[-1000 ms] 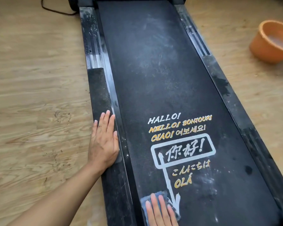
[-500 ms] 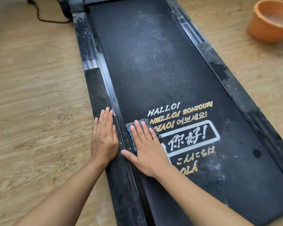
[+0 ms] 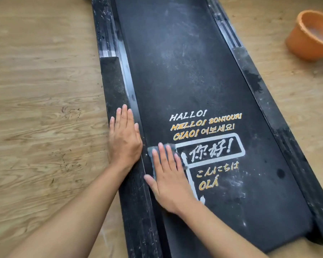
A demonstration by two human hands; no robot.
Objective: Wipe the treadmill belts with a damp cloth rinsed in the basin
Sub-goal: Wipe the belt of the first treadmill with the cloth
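Right hand (image 3: 169,175) lies flat, fingers spread, pressing a small grey-blue cloth (image 3: 161,155) onto the black treadmill belt (image 3: 185,75) just below centre frame, right at the belt's left edge beside the white-boxed lettering. The cloth looks folded and dark, mostly covered by the fingers. Left hand (image 3: 125,140) is open, palm down on the left side rail (image 3: 112,81). An orange basin (image 3: 312,35) sits on the wooden floor (image 3: 41,90), upper right.

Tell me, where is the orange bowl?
In the head view, the orange basin sits on the wooden floor at the upper right, apart from the treadmill's right side rail, far from both hands.
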